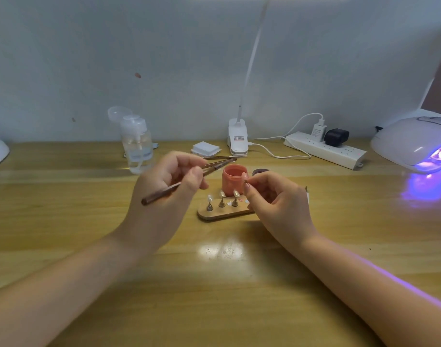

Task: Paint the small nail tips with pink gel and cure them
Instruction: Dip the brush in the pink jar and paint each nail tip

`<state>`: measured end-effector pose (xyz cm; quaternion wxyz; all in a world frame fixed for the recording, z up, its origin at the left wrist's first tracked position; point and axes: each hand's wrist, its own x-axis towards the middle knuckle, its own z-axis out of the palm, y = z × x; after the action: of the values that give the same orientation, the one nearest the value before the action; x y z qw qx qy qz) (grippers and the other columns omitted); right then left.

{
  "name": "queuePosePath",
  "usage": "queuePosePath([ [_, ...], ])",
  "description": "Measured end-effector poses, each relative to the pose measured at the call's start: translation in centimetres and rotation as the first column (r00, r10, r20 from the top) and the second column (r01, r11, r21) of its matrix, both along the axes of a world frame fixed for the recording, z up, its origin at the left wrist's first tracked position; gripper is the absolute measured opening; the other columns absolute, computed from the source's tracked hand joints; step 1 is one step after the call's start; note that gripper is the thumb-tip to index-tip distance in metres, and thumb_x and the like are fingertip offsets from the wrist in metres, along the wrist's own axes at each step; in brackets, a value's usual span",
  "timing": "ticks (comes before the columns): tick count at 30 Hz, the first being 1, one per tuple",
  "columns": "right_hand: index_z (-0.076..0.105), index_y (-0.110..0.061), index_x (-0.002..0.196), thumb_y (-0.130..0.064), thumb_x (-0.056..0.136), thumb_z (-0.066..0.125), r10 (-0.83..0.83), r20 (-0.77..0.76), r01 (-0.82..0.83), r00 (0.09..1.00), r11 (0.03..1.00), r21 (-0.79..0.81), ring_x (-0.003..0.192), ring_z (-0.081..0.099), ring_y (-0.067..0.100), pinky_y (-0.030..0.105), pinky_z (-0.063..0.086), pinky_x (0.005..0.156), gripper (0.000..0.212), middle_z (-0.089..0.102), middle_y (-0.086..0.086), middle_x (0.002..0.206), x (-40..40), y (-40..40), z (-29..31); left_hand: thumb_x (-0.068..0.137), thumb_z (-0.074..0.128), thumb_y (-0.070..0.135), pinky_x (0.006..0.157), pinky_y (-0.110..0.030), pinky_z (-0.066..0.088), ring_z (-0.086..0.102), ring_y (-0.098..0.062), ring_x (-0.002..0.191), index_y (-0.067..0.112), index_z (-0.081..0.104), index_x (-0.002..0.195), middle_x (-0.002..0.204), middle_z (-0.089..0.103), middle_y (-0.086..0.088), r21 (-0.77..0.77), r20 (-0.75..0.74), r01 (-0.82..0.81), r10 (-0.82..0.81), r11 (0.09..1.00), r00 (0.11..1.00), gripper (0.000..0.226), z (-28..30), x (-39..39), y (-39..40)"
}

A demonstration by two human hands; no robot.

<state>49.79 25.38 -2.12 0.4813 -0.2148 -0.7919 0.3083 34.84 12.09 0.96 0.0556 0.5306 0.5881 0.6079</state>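
Note:
My left hand grips a brown gel brush, its bristle end pointing right toward the open pink gel jar. My right hand pinches a small stand topped with a nail tip, held up just in front of the jar. A wooden oval holder lies below the jar with three nail tips on metal stands. At the far right the white curing lamp glows purple.
A clear pump bottle stands at the back left. Behind the jar are a stack of white wipes, a clip desk lamp, a power strip with cables, and the jar's dark lid. Another brush lies near the wipes.

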Motion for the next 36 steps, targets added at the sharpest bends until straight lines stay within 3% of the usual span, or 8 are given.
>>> queuePosePath([
  [4,0.071,-0.012,0.088,-0.01,0.085,0.07,-0.006,-0.003,0.006,1.0,1.0,-0.012,0.063,0.064,0.017,0.043,0.054,0.062,0.004,0.067,-0.002,0.07,0.0,0.1,-0.1,0.087,0.057,0.035,0.063,-0.012,0.048,0.066,-0.008,0.079,0.029,0.065,0.101,0.087,0.07,0.007,-0.017,-0.094,0.034,-0.035,0.999,0.995,0.018,-0.7,1.2,-0.7],
  [10,0.07,-0.017,0.088,-0.01,0.085,0.071,-0.011,-0.007,0.011,1.0,1.0,0.011,0.063,0.064,0.016,0.042,0.054,0.061,0.009,0.068,-0.005,0.071,0.0,0.0,0.0,0.088,0.051,0.035,0.067,-0.037,0.05,0.063,-0.018,0.082,0.027,0.065,0.106,0.088,0.069,0.007,-0.027,-0.259,0.037,-0.043,0.999,0.965,0.024,-0.8,1.5,-0.9],
  [13,0.069,-0.018,0.089,-0.009,0.085,0.071,-0.016,0.001,0.016,1.0,1.0,0.017,0.064,0.065,0.018,0.044,0.054,0.061,0.01,0.068,-0.005,0.073,0.1,0.1,0.0,0.087,0.051,0.034,0.066,-0.033,0.05,0.063,-0.016,0.079,0.028,0.066,0.1,0.084,0.069,0.007,-0.024,-0.273,0.042,-0.047,0.999,0.961,0.022,-0.9,1.5,-1.1],
  [16,0.068,-0.02,0.088,-0.008,0.085,0.07,-0.011,-0.002,0.011,1.0,1.0,0.007,0.064,0.065,0.016,0.042,0.055,0.062,0.013,0.068,-0.009,0.073,0.1,0.0,0.1,0.086,0.05,0.028,0.064,-0.02,0.048,0.062,-0.011,0.076,0.027,0.065,0.094,0.078,0.068,0.006,0.022,-0.253,0.077,-0.07,0.997,0.965,0.018,-0.9,1.7,-1.3],
  [23,0.07,-0.015,0.089,-0.01,0.085,0.071,0.004,0.009,-0.004,1.0,1.0,0.001,0.063,0.064,0.018,0.044,0.054,0.062,0.007,0.068,-0.004,0.071,0.0,0.0,0.1,0.086,0.05,0.034,0.068,-0.03,0.052,0.066,-0.015,0.081,0.023,0.067,0.098,0.083,0.07,0.009,0.004,-0.163,0.05,-0.048,0.999,0.985,0.023,-1.0,2.0,-0.9],
  [31,0.071,-0.015,0.088,-0.01,0.085,0.07,0.012,-0.003,-0.012,1.0,0.999,-0.043,0.065,0.065,0.024,0.049,0.055,0.063,0.006,0.069,0.003,0.071,0.0,0.0,0.0,0.09,0.053,0.029,0.068,-0.016,0.049,0.066,-0.012,0.081,0.021,0.066,0.099,0.085,0.07,0.006,0.019,-0.067,0.047,-0.046,0.999,0.997,0.018,-1.2,1.9,-0.8],
  [36,0.07,-0.017,0.09,-0.01,0.085,0.07,0.021,0.008,-0.021,1.0,0.999,-0.043,0.066,0.066,0.023,0.047,0.055,0.062,0.009,0.069,0.002,0.073,0.1,0.1,0.0,0.084,0.051,0.031,0.068,-0.029,0.053,0.067,-0.016,0.078,0.019,0.067,0.092,0.081,0.07,0.0,0.01,-0.05,0.102,-0.102,0.995,0.994,0.022,-1.3,1.8,-1.1],
])
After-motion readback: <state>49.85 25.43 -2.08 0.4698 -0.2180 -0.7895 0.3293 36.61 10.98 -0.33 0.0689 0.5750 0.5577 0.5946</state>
